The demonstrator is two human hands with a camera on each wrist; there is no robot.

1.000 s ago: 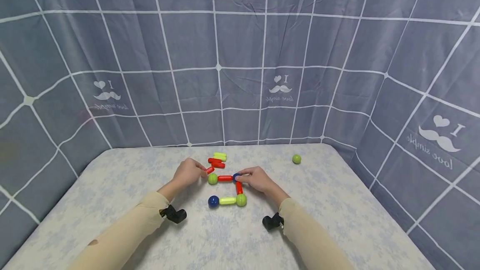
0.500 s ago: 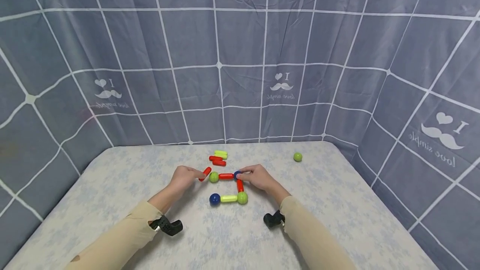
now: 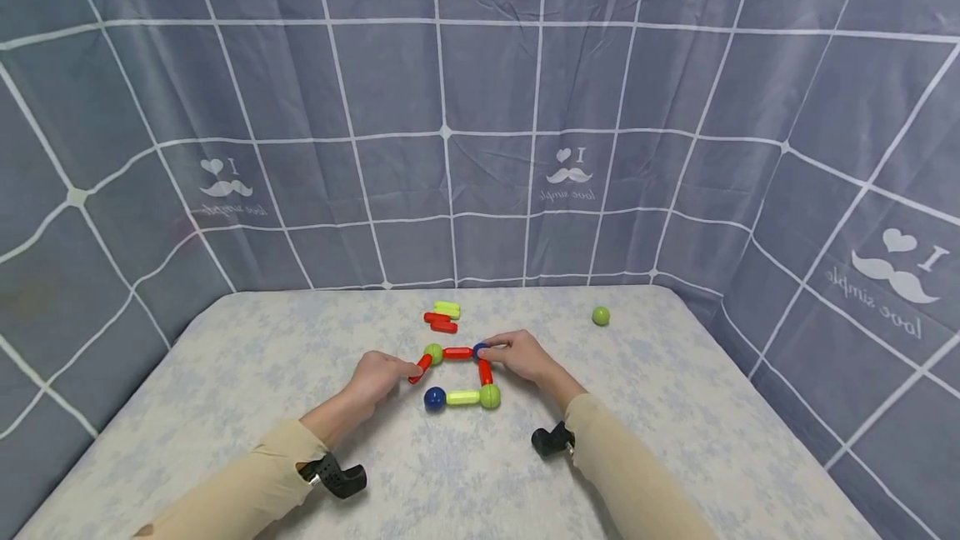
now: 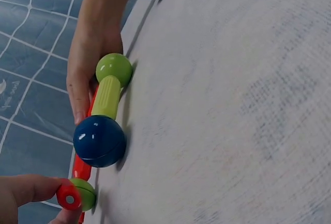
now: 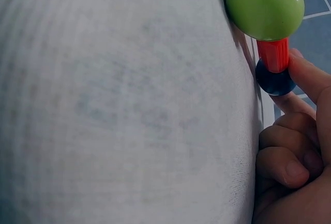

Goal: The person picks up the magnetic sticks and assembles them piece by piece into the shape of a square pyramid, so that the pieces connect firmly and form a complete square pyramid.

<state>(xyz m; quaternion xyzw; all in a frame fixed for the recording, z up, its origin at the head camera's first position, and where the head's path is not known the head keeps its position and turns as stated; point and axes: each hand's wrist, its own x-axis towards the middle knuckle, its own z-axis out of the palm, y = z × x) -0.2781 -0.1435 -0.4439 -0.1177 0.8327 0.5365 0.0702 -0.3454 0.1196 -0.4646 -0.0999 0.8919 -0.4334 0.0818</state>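
My left hand (image 3: 377, 378) pinches a red magnetic rod (image 3: 422, 367) between thumb and finger. Its far end meets a green ball (image 3: 433, 352); in the left wrist view the rod's round near end (image 4: 69, 196) faces the camera. From that ball a second red rod (image 3: 457, 353) runs to a dark blue ball (image 3: 480, 350), which my right hand (image 3: 522, 354) pinches. Another red rod (image 3: 485, 372) leads from there to the nearer green ball (image 5: 266, 6). A yellow-green rod (image 3: 462, 397) joins this one to a second blue ball (image 4: 100, 141), nearest the left hand's side.
Behind the chain lie loose red rods (image 3: 442, 326) and yellow-green rods (image 3: 447, 307). A lone green ball (image 3: 601, 316) sits at the back right of the pale patterned tabletop (image 3: 675, 440). A grey-blue checked curtain (image 3: 487, 173) hangs around the table.
My left hand has drawn the red rod toward me and turned it, and its far end has come against the green ball. The right hand keeps hold of the blue ball.
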